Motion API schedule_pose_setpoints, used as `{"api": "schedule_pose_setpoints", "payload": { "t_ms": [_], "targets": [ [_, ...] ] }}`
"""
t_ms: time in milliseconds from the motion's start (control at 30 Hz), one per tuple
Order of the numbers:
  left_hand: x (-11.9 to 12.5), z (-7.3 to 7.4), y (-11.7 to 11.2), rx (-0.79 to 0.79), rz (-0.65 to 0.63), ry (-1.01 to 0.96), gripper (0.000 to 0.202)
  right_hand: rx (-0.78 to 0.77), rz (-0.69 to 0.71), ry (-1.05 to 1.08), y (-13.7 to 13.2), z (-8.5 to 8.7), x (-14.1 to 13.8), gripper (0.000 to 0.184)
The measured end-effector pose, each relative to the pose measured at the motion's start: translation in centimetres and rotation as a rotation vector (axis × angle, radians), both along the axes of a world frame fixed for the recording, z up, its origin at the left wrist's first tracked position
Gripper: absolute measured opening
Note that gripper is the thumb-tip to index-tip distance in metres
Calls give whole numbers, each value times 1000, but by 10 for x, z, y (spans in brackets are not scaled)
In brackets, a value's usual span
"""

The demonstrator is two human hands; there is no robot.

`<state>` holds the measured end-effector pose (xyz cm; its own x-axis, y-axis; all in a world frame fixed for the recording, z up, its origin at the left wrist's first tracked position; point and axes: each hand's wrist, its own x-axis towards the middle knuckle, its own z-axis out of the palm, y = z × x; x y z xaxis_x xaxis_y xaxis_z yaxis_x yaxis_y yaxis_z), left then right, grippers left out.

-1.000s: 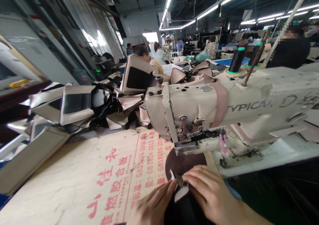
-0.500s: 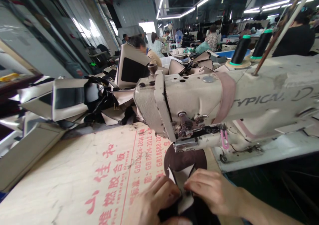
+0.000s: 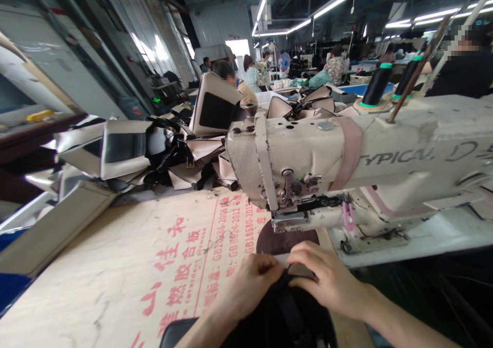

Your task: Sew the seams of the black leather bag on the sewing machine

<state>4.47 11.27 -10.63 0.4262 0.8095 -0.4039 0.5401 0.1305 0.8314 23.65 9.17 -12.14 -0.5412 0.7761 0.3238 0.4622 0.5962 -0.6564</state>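
Observation:
A black-and-beige bag (image 3: 277, 312) lies below the sewing machine head, its dark body spread towards me and its near parts cut off by the lower frame edge. My left hand (image 3: 252, 281) pinches its upper edge between thumb and fingers. Just beside it, my right hand (image 3: 327, 276) has thumb and fingers closed on the same edge, with a strip of beige showing between them. Beyond my fingers a dark brown round pad (image 3: 283, 239) sits under the arm of the sewing machine (image 3: 300, 148). My fingers stay apart from the machine's needle area.
Plywood with red printing (image 3: 185, 245) covers the left of the table. Behind it is a heap of beige-and-black bag pieces (image 3: 127, 148). Black thread cones (image 3: 377, 86) stand on the machine at right. Several people work farther back.
Both hands have shifted on the bag, and its pointed beige flaps no longer stand up between them. More of the black body now shows nearer me. The camera view has turned slightly left.

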Motion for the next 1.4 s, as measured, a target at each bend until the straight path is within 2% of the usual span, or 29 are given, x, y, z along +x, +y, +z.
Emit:
{"api": "schedule_pose_setpoints", "payload": {
  "t_ms": [133,200,267,400,467,533,633,733,833,933,1033,1100,1167,1267,1333,1400],
  "targets": [
    [0,-4,6,-77,40,-21,33,49,85,-171,0,6,-3,14],
    [-1,-3,6,-117,53,-29,31,46,104,-178,1,7,-5,13],
    [-2,3,2,-76,53,-13,31,47,117,-146,1,7,-6,11],
    [-6,24,-23,295,107,70,26,32,68,-8,1,2,-7,10],
    [-8,30,-38,482,59,114,23,31,40,48,0,-1,-7,9],
    [-9,28,-49,647,-51,196,27,34,23,80,0,-3,-6,8],
    [-9,15,-51,857,-191,360,38,27,-13,107,-1,-4,-5,9],
    [-6,5,-44,952,-260,448,41,13,-51,105,1,-1,-5,11],
    [-2,6,-34,916,-242,444,36,20,-11,44,6,1,-6,14],
    [0,14,-27,864,-196,415,29,61,21,-27,11,2,-6,16],
    [-7,22,-23,767,-132,317,25,81,2,-39,14,0,-7,15],
    [-18,21,-22,668,-122,260,23,87,-13,-31,14,-1,-8,15],
    [-30,15,-21,571,-164,248,40,112,-18,-31,14,-3,-9,16],
    [-42,6,-17,427,-297,241,66,183,23,-71,13,-5,-11,18],
    [-46,9,-10,336,-415,232,64,232,79,-114,14,-6,-13,19],
    [-48,18,0,277,-502,228,54,230,105,-120,16,-5,-13,19]
  ]
}}
